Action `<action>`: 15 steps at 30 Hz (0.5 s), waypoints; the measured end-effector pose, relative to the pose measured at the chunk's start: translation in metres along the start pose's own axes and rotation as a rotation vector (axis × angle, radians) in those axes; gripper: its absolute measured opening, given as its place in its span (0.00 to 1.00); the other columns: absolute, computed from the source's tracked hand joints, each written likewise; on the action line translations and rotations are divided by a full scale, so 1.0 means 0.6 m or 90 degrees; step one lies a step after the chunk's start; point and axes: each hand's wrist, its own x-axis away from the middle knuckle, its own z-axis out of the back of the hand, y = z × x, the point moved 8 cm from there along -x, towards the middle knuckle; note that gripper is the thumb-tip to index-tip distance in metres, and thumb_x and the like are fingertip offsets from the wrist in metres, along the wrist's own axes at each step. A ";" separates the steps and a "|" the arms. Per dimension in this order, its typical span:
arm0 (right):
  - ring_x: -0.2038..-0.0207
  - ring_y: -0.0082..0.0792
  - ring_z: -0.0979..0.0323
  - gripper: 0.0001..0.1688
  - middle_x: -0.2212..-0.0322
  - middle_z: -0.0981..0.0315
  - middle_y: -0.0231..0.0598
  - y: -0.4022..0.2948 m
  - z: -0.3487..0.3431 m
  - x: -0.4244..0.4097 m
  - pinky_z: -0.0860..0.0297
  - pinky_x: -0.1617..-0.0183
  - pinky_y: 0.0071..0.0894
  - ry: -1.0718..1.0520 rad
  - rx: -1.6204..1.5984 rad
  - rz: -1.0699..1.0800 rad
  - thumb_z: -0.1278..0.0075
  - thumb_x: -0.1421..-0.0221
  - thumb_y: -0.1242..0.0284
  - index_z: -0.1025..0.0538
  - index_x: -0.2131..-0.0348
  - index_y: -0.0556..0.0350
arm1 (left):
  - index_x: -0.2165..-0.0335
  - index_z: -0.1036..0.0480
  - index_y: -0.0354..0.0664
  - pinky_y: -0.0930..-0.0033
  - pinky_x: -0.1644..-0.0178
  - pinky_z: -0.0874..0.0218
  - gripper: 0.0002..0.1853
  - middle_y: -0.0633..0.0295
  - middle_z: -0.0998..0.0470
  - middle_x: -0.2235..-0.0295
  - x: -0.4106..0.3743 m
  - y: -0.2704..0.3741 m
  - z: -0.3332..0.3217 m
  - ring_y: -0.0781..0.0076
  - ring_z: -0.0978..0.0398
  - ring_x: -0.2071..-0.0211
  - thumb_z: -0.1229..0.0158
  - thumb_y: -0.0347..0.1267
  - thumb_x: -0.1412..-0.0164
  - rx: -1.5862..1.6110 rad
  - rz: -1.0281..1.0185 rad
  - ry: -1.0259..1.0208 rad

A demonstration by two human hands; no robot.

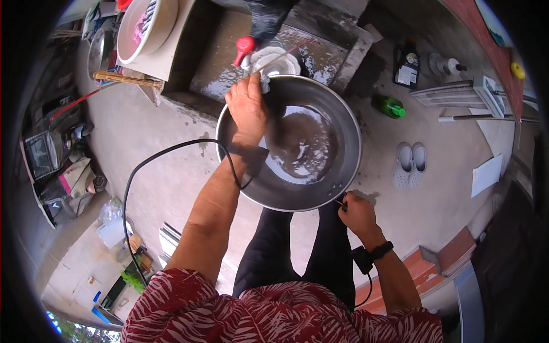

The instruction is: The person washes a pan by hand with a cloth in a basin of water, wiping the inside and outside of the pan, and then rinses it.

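A large dark frying pan with a pale metal rim is held out before me, with water pooled in its bottom. My right hand grips its handle at the lower right. At the far left part of the rim, my left hand holds a grey scouring pad, mostly covered by the fingers. Just beyond this hand is a tap with a red handle. A white scalloped basin sits under it, partly hidden by the pan.
The wet concrete sink has a raised ledge. A cream tub with cloth stands left of it. On the floor at right are a green bottle, a black jug and grey clogs. A black cable loops from my left wrist.
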 end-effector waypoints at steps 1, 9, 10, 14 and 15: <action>0.73 0.49 0.26 0.10 0.79 0.25 0.46 0.001 0.001 -0.001 0.29 0.68 0.42 -0.021 -0.007 -0.028 0.45 0.59 0.74 0.28 0.73 0.57 | 0.53 0.32 0.43 0.57 0.57 0.44 0.22 0.57 0.27 0.63 -0.003 0.007 -0.003 0.55 0.31 0.61 0.50 0.22 0.50 -0.007 -0.007 -0.006; 0.73 0.50 0.25 0.10 0.79 0.25 0.47 0.034 -0.011 -0.001 0.30 0.68 0.44 -0.022 0.068 -0.041 0.45 0.58 0.73 0.28 0.73 0.58 | 0.58 0.30 0.42 0.57 0.55 0.43 0.20 0.57 0.28 0.65 -0.040 0.160 -0.048 0.55 0.32 0.61 0.50 0.25 0.54 0.189 -0.226 -0.124; 0.73 0.50 0.26 0.10 0.79 0.25 0.47 0.037 -0.013 -0.003 0.30 0.68 0.44 -0.024 0.074 -0.043 0.45 0.58 0.73 0.28 0.73 0.58 | 0.59 0.30 0.42 0.57 0.55 0.42 0.19 0.58 0.28 0.65 -0.034 0.186 -0.052 0.56 0.32 0.62 0.49 0.25 0.55 0.203 -0.268 -0.128; 0.74 0.51 0.26 0.09 0.80 0.26 0.47 0.042 -0.014 -0.003 0.30 0.68 0.46 -0.015 0.069 -0.034 0.45 0.58 0.73 0.29 0.74 0.57 | 0.61 0.28 0.48 0.54 0.44 0.44 0.19 0.62 0.29 0.64 0.014 0.271 -0.055 0.61 0.31 0.57 0.46 0.27 0.57 0.279 -0.410 -0.152; 0.74 0.51 0.26 0.09 0.80 0.26 0.47 0.042 -0.016 -0.002 0.30 0.68 0.46 -0.015 0.059 -0.032 0.45 0.58 0.73 0.29 0.74 0.57 | 0.61 0.28 0.49 0.54 0.42 0.45 0.19 0.62 0.29 0.64 0.030 0.289 -0.049 0.62 0.31 0.56 0.46 0.28 0.57 0.296 -0.450 -0.154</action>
